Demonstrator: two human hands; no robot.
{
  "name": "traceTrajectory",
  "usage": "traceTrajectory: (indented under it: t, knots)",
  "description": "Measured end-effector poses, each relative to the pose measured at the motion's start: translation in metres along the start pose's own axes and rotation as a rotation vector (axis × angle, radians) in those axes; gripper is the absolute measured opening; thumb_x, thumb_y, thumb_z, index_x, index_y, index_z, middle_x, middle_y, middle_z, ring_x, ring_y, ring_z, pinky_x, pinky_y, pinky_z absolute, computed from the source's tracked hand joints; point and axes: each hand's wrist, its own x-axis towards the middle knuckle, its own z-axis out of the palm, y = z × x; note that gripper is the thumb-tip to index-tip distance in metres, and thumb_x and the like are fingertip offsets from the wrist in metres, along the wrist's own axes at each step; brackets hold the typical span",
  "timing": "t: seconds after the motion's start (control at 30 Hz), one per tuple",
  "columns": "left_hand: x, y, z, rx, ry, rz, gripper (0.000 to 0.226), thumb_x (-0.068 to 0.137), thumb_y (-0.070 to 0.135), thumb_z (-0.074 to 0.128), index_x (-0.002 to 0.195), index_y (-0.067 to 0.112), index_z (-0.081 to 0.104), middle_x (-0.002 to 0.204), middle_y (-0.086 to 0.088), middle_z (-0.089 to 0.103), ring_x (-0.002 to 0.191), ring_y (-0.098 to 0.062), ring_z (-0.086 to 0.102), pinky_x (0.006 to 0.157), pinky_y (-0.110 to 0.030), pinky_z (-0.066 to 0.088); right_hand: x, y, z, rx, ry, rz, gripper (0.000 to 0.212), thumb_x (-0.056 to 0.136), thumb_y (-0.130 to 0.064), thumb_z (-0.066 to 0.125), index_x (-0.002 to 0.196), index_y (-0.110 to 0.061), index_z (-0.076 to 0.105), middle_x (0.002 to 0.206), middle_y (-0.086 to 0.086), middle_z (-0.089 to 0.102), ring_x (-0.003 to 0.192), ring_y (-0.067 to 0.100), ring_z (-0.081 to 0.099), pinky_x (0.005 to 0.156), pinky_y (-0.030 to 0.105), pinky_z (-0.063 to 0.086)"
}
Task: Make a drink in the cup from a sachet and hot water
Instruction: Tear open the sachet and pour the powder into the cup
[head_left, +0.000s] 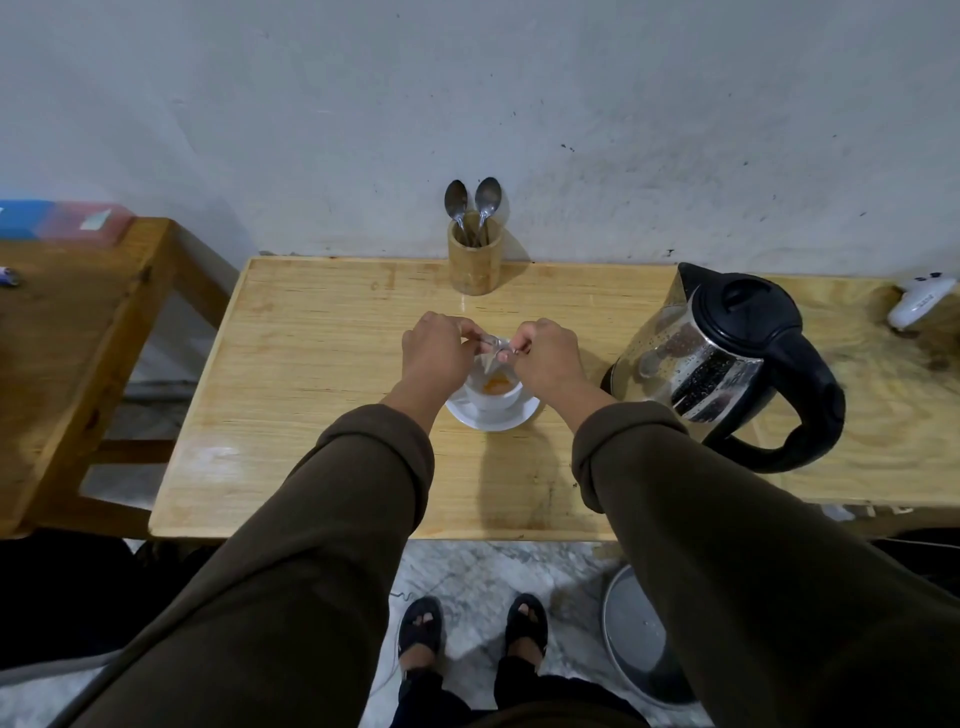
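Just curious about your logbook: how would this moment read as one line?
step: emptying sachet | left hand and right hand: both holding it over cup | cup: orange powder inside | kettle: untouched on table

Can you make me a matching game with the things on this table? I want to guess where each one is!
Things:
1. two metal spoons
2. orange powder
3. black and steel electric kettle
4. small silver sachet

Places:
A. held between the left hand and the right hand, above the cup
B. standing in the round wooden holder by the wall
C. on the table, to the right of the cup
D. inside the white cup on the white saucer

Pairs: 1-B, 2-D, 3-C, 4-A
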Motion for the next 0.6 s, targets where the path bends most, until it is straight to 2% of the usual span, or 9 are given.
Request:
traceTrajectory:
  t: [0.13, 0.2, 0.33, 0.43, 0.5, 0.6]
  knots:
    - [0.001, -0.002, -0.001, -0.008, -0.005, -0.005, 0.016, 0.087, 0.026, 0.06, 0.091, 0.027, 0.076, 0.102, -0.003, 0.073, 0.103, -0.022, 0.063, 0.094, -0.043, 0.049, 0.002, -0.001, -0.001, -0.064, -0.028, -0.021, 0.013, 0.085, -0.01, 0.063, 0.084, 0.003, 0.065, 0.077, 0.002, 0.047, 0.081, 0.018, 0.045, 0.06, 0.02, 0.029]
    - [0.001, -0.003, 0.0, -0.005, -0.014, 0.0, 0.016, 0.088, 0.026, 0.06, 0.092, 0.026, 0.076, 0.104, -0.002, 0.073, 0.106, -0.021, 0.061, 0.096, -0.042, 0.047, 0.003, -0.001, -0.001, -0.139, -0.052, -0.022, 0.015, 0.088, -0.009, 0.058, 0.082, 0.003, 0.062, 0.083, 0.005, 0.047, 0.083, 0.022, 0.045, 0.068, 0.024, 0.031]
    - [0.001, -0.003, 0.0, -0.04, -0.014, -0.013, 0.017, 0.088, 0.021, 0.06, 0.091, 0.023, 0.077, 0.103, 0.0, 0.074, 0.106, -0.02, 0.061, 0.096, -0.042, 0.048, 0.004, -0.002, -0.001, -0.178, -0.037, -0.016, 0.018, 0.088, -0.009, 0.057, 0.092, 0.007, 0.065, 0.091, 0.013, 0.055, 0.096, 0.031, 0.055, 0.079, 0.032, 0.043]
    - [0.0, -0.006, -0.002, -0.121, -0.043, -0.043, 0.017, 0.087, 0.017, 0.061, 0.093, 0.021, 0.076, 0.098, 0.002, 0.073, 0.093, -0.017, 0.062, 0.088, -0.034, 0.053, 0.002, -0.001, -0.001, -0.171, -0.029, -0.01, 0.017, 0.088, -0.01, 0.059, 0.097, 0.001, 0.069, 0.106, 0.015, 0.062, 0.094, 0.025, 0.055, 0.074, 0.026, 0.038]
    - [0.0, -0.009, -0.005, -0.159, -0.071, -0.044, 0.016, 0.087, 0.02, 0.061, 0.095, 0.021, 0.075, 0.091, 0.0, 0.068, 0.085, -0.015, 0.057, 0.078, -0.028, 0.051, 0.0, -0.001, -0.003, -0.126, -0.025, 0.002, 0.018, 0.087, -0.011, 0.061, 0.101, -0.002, 0.069, 0.099, 0.011, 0.059, 0.092, 0.021, 0.053, 0.074, 0.022, 0.033]
    - [-0.001, -0.013, -0.009, -0.216, -0.102, -0.051, 0.019, 0.087, 0.025, 0.064, 0.1, 0.016, 0.075, 0.081, -0.001, 0.063, 0.075, -0.014, 0.057, 0.072, -0.02, 0.045, -0.005, -0.005, -0.005, -0.129, -0.019, -0.019, 0.018, 0.087, -0.01, 0.061, 0.101, -0.003, 0.069, 0.092, 0.009, 0.058, 0.098, 0.026, 0.058, 0.073, 0.022, 0.035]
